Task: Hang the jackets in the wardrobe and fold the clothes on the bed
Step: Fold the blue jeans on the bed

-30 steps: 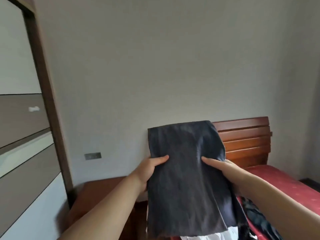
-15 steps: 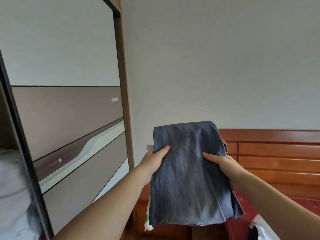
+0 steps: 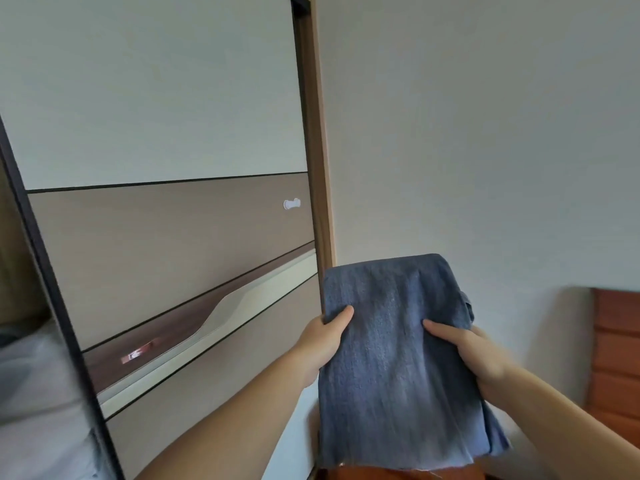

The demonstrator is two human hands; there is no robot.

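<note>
**Folded denim held up beside the wardrobe**

Denim, a folded blue-grey garment [image 3: 398, 358], is held upright in front of the person, in the air between both hands, its lower edge frayed and hanging free. The left hand [image 3: 320, 344] grasps the garment's left edge, thumb lying across the front and fingers hidden behind the cloth. The right hand [image 3: 467, 355] grips the right edge in the same way, thumb on the front face, fingers tucked behind. Both forearms reach up from the bottom of the view.

Just left of the garment stands the wardrobe door [image 3: 166, 168], a sliding panel of pale and brown bands with a dark frame. A small white clip [image 3: 292, 204] sits on its brown band near the wooden jamb [image 3: 320, 150]. The plain wall [image 3: 485, 133] fills the right side, and a reddish wooden headboard [image 3: 616, 348] shows at the far right edge.
</note>
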